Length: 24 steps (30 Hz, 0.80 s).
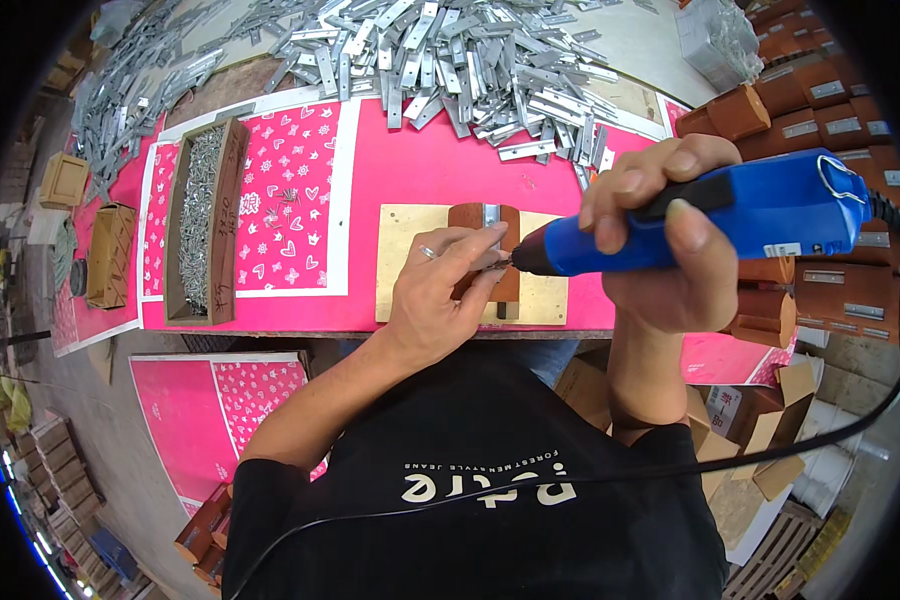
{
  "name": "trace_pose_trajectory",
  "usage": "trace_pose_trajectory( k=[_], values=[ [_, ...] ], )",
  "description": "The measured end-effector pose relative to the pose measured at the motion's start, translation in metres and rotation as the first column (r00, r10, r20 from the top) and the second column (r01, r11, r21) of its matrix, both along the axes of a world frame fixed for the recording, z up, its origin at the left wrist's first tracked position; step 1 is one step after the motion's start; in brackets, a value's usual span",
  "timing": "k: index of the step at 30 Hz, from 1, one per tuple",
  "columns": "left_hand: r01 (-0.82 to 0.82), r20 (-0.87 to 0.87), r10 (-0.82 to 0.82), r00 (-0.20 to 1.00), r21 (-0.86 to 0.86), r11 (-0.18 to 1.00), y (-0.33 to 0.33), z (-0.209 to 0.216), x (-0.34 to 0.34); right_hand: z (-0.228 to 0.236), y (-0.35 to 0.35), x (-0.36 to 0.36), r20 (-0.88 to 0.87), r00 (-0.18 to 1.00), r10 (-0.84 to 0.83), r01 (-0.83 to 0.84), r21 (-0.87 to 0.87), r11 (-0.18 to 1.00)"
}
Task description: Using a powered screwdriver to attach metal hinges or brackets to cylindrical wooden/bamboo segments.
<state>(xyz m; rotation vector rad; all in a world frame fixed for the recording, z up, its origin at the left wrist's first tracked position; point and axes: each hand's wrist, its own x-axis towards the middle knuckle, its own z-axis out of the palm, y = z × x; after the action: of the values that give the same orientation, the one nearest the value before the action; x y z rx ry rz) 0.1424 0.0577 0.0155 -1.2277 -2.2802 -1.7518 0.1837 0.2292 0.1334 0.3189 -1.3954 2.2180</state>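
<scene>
My right hand (670,240) is wrapped round a blue electric screwdriver (770,215), held level with its dark nose pointing left. The nose meets the fingertips of my left hand (440,290), which are pinched together over a reddish-brown wooden block (507,285). Whatever small thing lies between those fingertips is mostly hidden. A silver metal strip (491,213) shows on top of the block, partly under my left fingers. Beneath the block is a pale yellow board (400,225) at the table's near edge. A bit of silver metal glints at the left index finger.
Loose metal strips (450,60) are heaped along the table's far side. A wooden box of screws (198,220) stands at left, beside a few loose screws (288,197). Brown blocks with metal strips (840,130) are stacked at right. A black cable (770,463) crosses my front.
</scene>
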Motion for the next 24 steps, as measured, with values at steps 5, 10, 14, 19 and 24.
trace_pose_trajectory(
  k=[5,10,14,19,24],
  values=[
    [-0.056,-0.035,0.058,0.998,0.042,0.998,0.002,0.001,0.003,0.001,-0.013,-0.005,-0.007,0.999,-0.050,0.050,0.238,0.970],
    [-0.065,-0.086,0.068,0.994,0.038,0.997,0.000,-0.009,0.003,0.004,-0.019,-0.008,0.046,0.998,-0.032,0.018,0.289,0.957],
    [-0.061,-0.080,0.064,0.995,0.042,0.997,-0.002,-0.018,0.004,0.002,-0.028,-0.009,0.050,0.999,-0.015,0.000,0.285,0.958],
    [-0.040,-0.094,0.039,0.995,-0.005,0.999,-0.004,-0.019,0.003,-0.002,-0.034,-0.010,0.010,0.998,-0.062,0.054,0.361,0.931],
    [0.001,-0.143,0.005,0.990,0.043,0.999,-0.003,-0.026,-0.001,-0.004,-0.020,-0.014,-0.009,0.999,0.050,-0.034,0.619,0.785]
  ],
)
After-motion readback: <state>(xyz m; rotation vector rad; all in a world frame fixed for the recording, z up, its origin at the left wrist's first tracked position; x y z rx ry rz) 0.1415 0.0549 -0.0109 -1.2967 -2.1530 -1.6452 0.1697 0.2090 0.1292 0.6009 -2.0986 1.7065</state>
